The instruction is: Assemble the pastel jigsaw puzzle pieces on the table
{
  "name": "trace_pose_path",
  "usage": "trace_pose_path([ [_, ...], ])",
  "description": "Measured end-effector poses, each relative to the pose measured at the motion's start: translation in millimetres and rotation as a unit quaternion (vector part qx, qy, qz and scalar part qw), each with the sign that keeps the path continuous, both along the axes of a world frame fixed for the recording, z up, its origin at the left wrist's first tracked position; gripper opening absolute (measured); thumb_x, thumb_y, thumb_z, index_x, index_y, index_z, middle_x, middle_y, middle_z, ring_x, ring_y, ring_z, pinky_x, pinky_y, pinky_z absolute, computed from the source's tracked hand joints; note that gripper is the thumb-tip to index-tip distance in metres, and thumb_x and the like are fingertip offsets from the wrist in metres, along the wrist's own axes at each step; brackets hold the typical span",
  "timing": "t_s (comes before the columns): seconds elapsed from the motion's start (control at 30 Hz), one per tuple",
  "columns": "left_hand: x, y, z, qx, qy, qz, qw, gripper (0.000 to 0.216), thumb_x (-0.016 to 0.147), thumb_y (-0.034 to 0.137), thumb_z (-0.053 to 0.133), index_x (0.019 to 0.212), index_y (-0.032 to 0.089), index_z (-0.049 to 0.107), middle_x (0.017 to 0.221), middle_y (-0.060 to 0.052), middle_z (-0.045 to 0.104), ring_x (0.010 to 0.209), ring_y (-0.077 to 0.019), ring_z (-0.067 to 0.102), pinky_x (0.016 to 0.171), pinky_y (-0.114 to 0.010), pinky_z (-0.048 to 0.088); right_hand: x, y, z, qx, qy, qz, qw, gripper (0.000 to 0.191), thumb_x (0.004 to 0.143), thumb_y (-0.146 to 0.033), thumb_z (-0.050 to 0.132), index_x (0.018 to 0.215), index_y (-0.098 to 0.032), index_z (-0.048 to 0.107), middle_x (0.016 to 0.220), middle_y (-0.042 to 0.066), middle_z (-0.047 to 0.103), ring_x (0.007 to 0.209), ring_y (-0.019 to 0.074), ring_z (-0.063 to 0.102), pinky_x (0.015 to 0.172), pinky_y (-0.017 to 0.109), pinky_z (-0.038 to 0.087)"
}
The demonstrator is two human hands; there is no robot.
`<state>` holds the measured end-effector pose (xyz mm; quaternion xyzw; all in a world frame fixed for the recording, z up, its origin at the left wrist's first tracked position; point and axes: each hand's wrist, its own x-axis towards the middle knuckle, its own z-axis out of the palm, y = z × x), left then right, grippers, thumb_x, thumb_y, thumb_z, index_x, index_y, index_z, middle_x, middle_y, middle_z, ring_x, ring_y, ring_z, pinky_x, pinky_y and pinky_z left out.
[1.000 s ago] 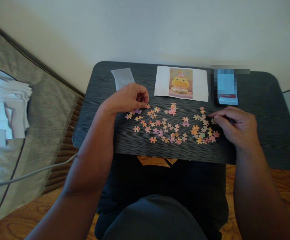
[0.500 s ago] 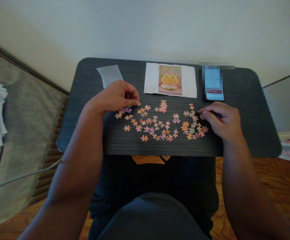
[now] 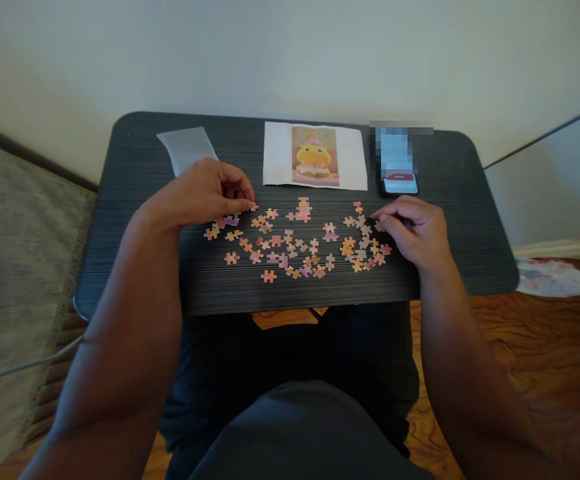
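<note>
The puzzle pieces (image 3: 276, 241) lie spread over the middle of the surface (image 3: 220, 287), mostly toward six o'clock. They look thin, light and stiff. The little knobs could bend, so a soft pinch on the edges should work best. At ten o'clock, the left hand (image 3: 205, 193) has finger and thumb nearly together at an orange piece (image 3: 254, 207). At three o'clock, the right hand (image 3: 417, 230) is half curled, fingertips close together beside grey pieces (image 3: 365, 229). I cannot tell if either grips one. Since a second ago, the view turns right: papers at nine o'clock are gone from sight, and a white bag (image 3: 553, 277) shows at four. Both hands stay by the same pieces.
</note>
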<state>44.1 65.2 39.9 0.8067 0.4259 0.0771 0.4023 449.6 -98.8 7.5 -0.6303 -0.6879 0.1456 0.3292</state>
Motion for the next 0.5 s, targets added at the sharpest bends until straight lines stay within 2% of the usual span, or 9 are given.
trace_pose_path([
  [0.2,-1.3,1.2,1.1,0.018,0.021,-0.010,1.000,0.030,0.088,0.042,0.078,0.103,0.017,0.083,0.081,-0.006,0.079,0.068,-0.0170,0.065,0.062,-0.029,0.046,-1.3,0.0,1.9,-0.011,-0.001,-0.011,1.000,0.017,0.100,-0.030,0.070,0.095,-0.035,0.085,0.099,0.003,0.084,0.093,0.0271,0.078,0.087,0.047,0.060],
  [0.37,0.3,1.1,3.4,0.016,0.048,-0.006,0.999,0.029,0.092,0.041,0.077,0.108,0.016,0.083,0.081,-0.004,0.080,0.067,-0.0133,0.062,0.067,-0.029,0.046,-0.2,0.5,0.3,0.016,0.016,-0.011,1.000,0.020,0.102,-0.031,0.066,0.095,-0.034,0.085,0.096,0.002,0.082,0.092,0.0244,0.077,0.088,0.045,0.059],
  [0.5,0.2,2.4,4.6,0.020,0.089,0.005,0.996,0.034,0.094,0.045,0.074,0.111,0.016,0.083,0.081,-0.004,0.080,0.065,-0.0130,0.063,0.067,-0.030,0.046,-0.1,1.6,-4.9,0.042,0.045,-0.047,0.997,0.021,0.101,-0.035,0.067,0.090,-0.030,0.084,0.091,0.001,0.082,0.090,0.0237,0.077,0.088,0.044,0.058],
])
